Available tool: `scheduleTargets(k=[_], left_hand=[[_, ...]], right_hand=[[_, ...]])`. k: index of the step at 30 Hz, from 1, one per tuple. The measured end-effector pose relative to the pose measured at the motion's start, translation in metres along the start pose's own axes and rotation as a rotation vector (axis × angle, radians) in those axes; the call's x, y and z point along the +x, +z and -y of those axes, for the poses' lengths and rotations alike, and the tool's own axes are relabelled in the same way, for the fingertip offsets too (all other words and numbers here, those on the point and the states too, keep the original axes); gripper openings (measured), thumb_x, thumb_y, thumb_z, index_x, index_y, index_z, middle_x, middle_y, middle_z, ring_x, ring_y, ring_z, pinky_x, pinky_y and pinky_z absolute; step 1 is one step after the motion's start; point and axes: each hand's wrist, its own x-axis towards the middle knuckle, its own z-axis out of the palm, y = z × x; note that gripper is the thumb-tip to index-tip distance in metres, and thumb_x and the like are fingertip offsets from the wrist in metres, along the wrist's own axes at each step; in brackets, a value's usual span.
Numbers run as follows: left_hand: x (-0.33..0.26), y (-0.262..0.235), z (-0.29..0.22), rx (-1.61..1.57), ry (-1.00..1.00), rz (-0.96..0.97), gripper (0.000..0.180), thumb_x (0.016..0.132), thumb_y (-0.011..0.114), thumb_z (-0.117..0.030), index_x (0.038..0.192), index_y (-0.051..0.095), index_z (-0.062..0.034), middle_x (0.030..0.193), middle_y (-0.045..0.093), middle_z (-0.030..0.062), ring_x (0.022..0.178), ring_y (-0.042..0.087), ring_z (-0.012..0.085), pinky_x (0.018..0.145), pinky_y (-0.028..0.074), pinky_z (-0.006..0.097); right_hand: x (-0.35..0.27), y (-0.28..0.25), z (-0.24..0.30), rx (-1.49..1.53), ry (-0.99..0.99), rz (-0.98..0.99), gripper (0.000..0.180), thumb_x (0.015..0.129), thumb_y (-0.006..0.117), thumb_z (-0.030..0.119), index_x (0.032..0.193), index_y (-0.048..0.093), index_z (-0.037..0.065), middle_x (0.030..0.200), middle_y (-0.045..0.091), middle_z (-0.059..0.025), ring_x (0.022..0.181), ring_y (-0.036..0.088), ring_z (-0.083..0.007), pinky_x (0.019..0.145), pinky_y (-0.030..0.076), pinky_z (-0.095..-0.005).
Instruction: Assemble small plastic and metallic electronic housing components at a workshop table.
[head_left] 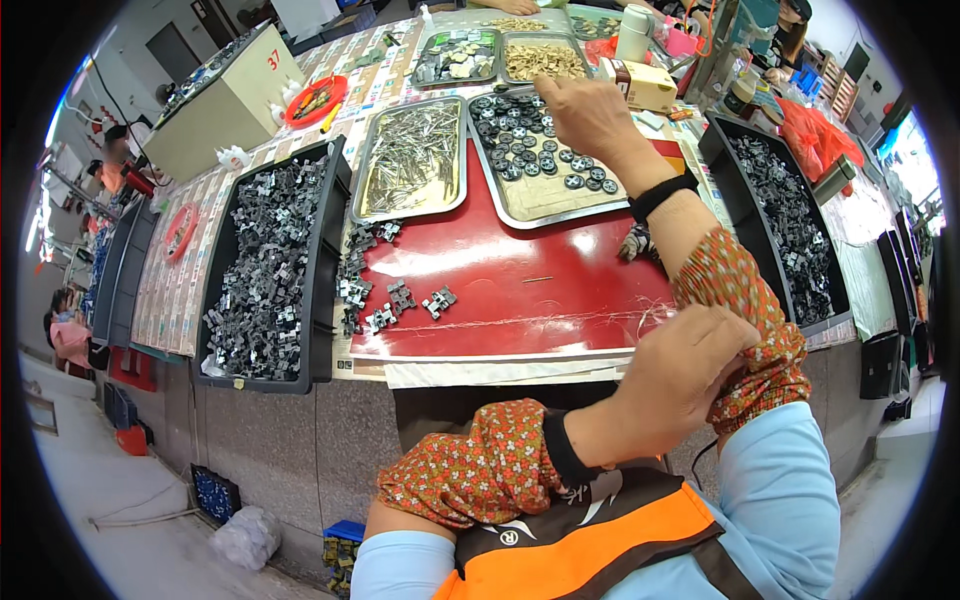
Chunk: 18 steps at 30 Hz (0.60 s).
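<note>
Right hand [590, 115] reaches to the far rim of the metal tray [500, 195] of black round parts [530, 150], fingers curled down among them — any pickup hidden. Left hand [675, 385] grips the right floral sleeve [745, 330], apparently holding it clear.

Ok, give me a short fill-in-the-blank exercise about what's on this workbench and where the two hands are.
1. The right hand reaches over the metal tray of round black ____.
2. The left hand rests against the right arm's ____ sleeve.
3. The work mat under the loose clips is ____.
4. The black bin of dark metal parts sits at the person's ____.

Missing words: buttons; floral; red; left
</note>
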Motion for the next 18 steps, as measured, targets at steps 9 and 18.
scheduleTargets(k=[9,18], left_hand=[[-0.03,0.004,-0.026,-0.325,-0.237,0.112,0.018,0.1,0.061,-0.004,0.118,0.063,-0.0034,0.098,0.063,0.0106,0.091,0.064,0.0284,0.086,0.051,0.037],[-0.003,-0.068,0.082,-0.265,-0.448,-0.467,0.036,0.104,0.065,-0.021,0.133,0.051,-0.003,0.121,0.054,0.0058,0.115,0.051,0.0173,0.103,0.042,0.034]], right_hand=[[0.021,-0.013,-0.066,1.436,1.078,-0.309,0.017,0.094,0.071,0.019,0.103,0.068,0.005,0.078,0.069,-0.002,0.066,0.067,-0.0137,0.06,0.052,-0.0273],[0.006,-0.014,0.001,2.201,1.355,-0.388,0.019,0.096,0.064,0.007,0.113,0.06,-0.001,0.07,0.056,0.0016,0.059,0.05,-0.0117,0.058,0.042,-0.0292]])
